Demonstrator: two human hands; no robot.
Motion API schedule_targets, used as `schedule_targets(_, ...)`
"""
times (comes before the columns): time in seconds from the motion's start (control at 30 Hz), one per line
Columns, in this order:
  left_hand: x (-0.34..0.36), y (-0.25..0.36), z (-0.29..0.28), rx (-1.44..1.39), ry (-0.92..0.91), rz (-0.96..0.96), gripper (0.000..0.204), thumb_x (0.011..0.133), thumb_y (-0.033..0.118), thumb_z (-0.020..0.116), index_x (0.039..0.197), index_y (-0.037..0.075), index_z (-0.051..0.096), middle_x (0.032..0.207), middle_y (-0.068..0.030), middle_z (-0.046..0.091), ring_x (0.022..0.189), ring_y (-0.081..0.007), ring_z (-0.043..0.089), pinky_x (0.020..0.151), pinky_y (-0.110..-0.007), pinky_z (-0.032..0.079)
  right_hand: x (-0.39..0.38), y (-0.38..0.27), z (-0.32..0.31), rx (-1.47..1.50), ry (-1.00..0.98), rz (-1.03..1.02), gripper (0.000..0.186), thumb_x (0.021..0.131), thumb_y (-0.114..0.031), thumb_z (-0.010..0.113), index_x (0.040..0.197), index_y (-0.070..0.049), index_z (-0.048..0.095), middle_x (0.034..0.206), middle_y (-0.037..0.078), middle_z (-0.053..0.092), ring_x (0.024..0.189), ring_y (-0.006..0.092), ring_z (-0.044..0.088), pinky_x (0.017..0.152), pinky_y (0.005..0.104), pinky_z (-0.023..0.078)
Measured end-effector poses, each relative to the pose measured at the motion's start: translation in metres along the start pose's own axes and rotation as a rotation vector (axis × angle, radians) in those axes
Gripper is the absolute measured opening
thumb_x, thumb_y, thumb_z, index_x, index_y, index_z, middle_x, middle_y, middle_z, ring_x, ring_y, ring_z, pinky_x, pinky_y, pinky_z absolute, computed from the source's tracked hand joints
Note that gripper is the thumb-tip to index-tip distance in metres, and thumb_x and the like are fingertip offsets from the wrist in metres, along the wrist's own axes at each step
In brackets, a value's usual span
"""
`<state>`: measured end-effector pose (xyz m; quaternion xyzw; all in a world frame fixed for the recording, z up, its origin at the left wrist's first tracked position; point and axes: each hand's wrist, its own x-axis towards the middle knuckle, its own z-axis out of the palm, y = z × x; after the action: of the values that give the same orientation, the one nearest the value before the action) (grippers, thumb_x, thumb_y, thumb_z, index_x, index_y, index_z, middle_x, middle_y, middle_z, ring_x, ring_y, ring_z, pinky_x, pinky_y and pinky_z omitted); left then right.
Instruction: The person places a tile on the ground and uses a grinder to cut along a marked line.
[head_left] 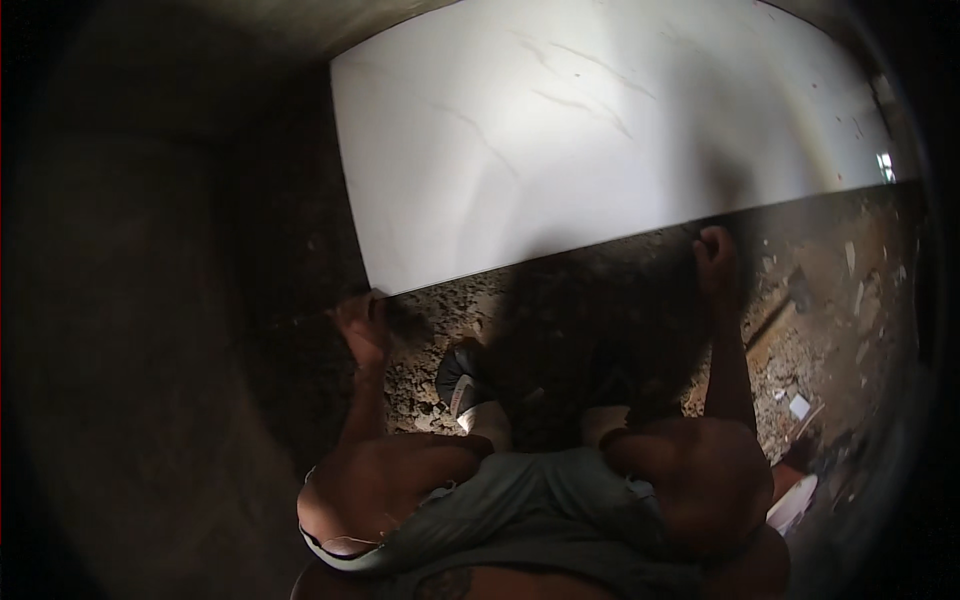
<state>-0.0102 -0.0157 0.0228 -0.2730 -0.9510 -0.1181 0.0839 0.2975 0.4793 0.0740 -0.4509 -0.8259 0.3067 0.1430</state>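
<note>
A large white tile point(520, 150) with faint grey veins fills the upper part of the view. My left hand point(362, 328) is at its near left corner, with the fingers bent in against the edge. Farther right along the same edge is my right hand point(714, 262), in shadow, its fingers curled at the tile's rim. Both hands appear to grip this near edge; the fingertips are partly hidden.
Rough, crumbly ground point(415, 385) lies between the tile and my feet, which include a dark shoe point(460, 380). Rubble and a small white chip point(799, 406) are scattered at the right. A dim wall point(130, 300) stands on the left.
</note>
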Motion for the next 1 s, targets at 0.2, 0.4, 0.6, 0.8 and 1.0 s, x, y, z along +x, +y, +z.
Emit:
schedule_targets(0.2,0.002,0.002,-0.004,-0.092,0.04,-0.027,0.018,0.088,0.021,0.07,0.099,0.007,0.068,0.101,-0.0137,0.064,0.106,-0.0372,0.058,0.106,-0.061,0.033,-0.036,-0.018,-0.007,-0.028,-0.059,0.029,0.016,0.089,-0.009,0.064,0.102,-0.002,0.062,0.101,0.018,0.066,0.097,0.0348,0.064,0.089,0.043,0.05)
schedule_targets(0.4,0.001,0.004,-0.005,-0.092,0.037,-0.041,0.019,0.088,0.022,0.07,0.099,0.006,0.068,0.1,-0.0142,0.064,0.104,-0.0373,0.058,0.107,-0.059,0.033,-0.046,-0.023,-0.007,-0.036,-0.055,0.03,0.018,0.088,-0.008,0.064,0.105,-0.002,0.062,0.103,0.018,0.066,0.1,0.0356,0.063,0.091,0.0434,0.05)
schedule_targets(0.6,0.001,-0.003,-0.001,-0.109,0.033,0.046,0.024,0.086,0.019,0.073,0.105,0.004,0.068,0.1,-0.0168,0.066,0.099,-0.0385,0.059,0.1,-0.051,0.04,-0.016,-0.02,0.006,-0.035,0.005,-0.03,0.02,0.088,-0.007,0.063,0.107,-0.001,0.062,0.106,0.019,0.066,0.102,0.0363,0.063,0.093,0.0438,0.05)
schedule_targets(0.8,0.0,0.014,-0.024,-0.225,-0.152,-0.091,0.058,0.089,0.028,0.074,0.133,-0.003,0.054,0.121,-0.0227,0.062,0.111,-0.0371,0.06,0.103,-0.047,0.042,0.01,-0.003,0.007,-0.119,0.188,-0.171,0.022,0.088,-0.006,0.063,0.109,-0.001,0.062,0.108,0.019,0.065,0.104,0.037,0.063,0.094,0.0442,0.049)
schedule_targets(1.0,0.005,0.016,-0.02,-0.375,-0.045,-0.049,0.047,0.096,0.027,0.067,0.127,-0.007,0.054,0.115,-0.0241,0.062,0.106,-0.0371,0.061,0.093,-0.046,0.046,0.026,0.001,0.016,-0.19,0.162,-0.271,0.021,0.087,-0.002,0.061,0.108,-0.006,0.064,0.105,0.015,0.069,0.104,0.035,0.063,0.092,0.0467,0.049)
